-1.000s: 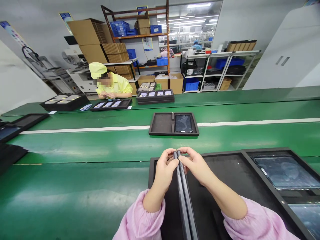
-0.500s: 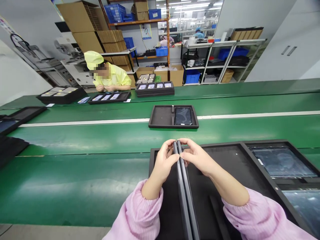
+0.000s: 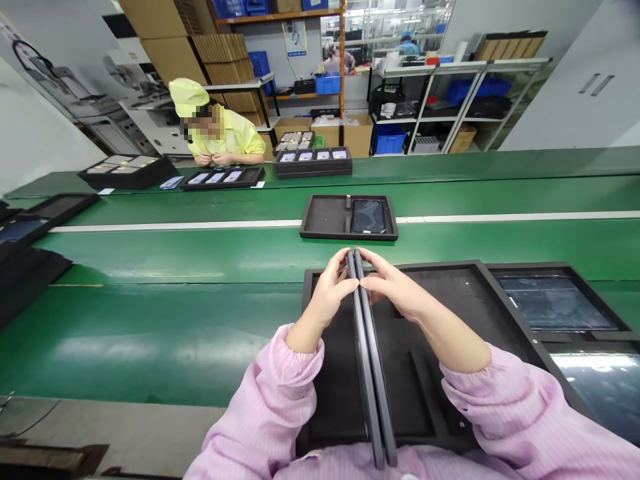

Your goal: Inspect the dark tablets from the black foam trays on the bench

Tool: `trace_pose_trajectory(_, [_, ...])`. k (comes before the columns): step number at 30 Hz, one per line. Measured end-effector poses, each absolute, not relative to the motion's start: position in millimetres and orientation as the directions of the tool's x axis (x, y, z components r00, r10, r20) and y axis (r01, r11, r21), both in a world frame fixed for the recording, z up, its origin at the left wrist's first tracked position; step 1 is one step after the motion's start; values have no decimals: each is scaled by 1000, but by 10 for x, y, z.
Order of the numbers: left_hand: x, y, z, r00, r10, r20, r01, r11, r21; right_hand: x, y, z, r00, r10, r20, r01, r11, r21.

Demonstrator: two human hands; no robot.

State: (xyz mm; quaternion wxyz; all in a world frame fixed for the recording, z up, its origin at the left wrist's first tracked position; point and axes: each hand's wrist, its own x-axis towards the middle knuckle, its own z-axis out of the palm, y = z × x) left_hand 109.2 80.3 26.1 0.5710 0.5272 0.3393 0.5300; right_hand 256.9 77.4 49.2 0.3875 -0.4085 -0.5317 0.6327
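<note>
Two thin dark tablets (image 3: 369,360) stand on edge side by side, upright, with only their narrow grey edges facing me. My left hand (image 3: 330,293) grips the left one near its far end, thumb on the near edge and fingers over the outer face. On the right one, my right hand (image 3: 395,287) has the same hold; both thumbs almost meet. The tablets' near ends reach my pink-sleeved body. Beneath them lies a large black tray (image 3: 440,267) with wide recesses. Their flat faces are mostly hidden from view.
Right of it, another black tray holds film-covered tablets (image 3: 557,303). A smaller tray (image 3: 325,217) with one tablet (image 3: 369,217) sits on the green conveyor (image 3: 175,333). Across the belt, a person in yellow (image 3: 235,130) leans by trays of small devices (image 3: 313,157). Black cloth (image 3: 30,280) lies at left.
The head view has tilted down, so the tablets' near ends now show against my body. Both hands keep the same hold. The tablets stay upright and close together.
</note>
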Motion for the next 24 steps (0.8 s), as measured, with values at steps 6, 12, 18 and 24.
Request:
trace_pose_trajectory(6, [1133, 684, 232, 138, 967, 213, -25, -212, 977, 2509, 558, 396, -228, 974, 5, 86, 25, -996])
trace_pose_trajectory(12, [1178, -105, -318, 51, 898, 436, -9, -437, 900, 2339, -198, -314, -198, 751, 630, 138, 658, -740])
trace_pose_trajectory(18, [1251, -337, -315, 8, 822, 570, 26, -570, 821, 2258, -260, -342, -89, 705, 703, 281, 695, -662])
trace_pose_trajectory(24, [1469, -315, 530, -54, 687, 724, 54, -722, 690, 2272, -149, 419, 1, 886, 463, -185, 455, -871])
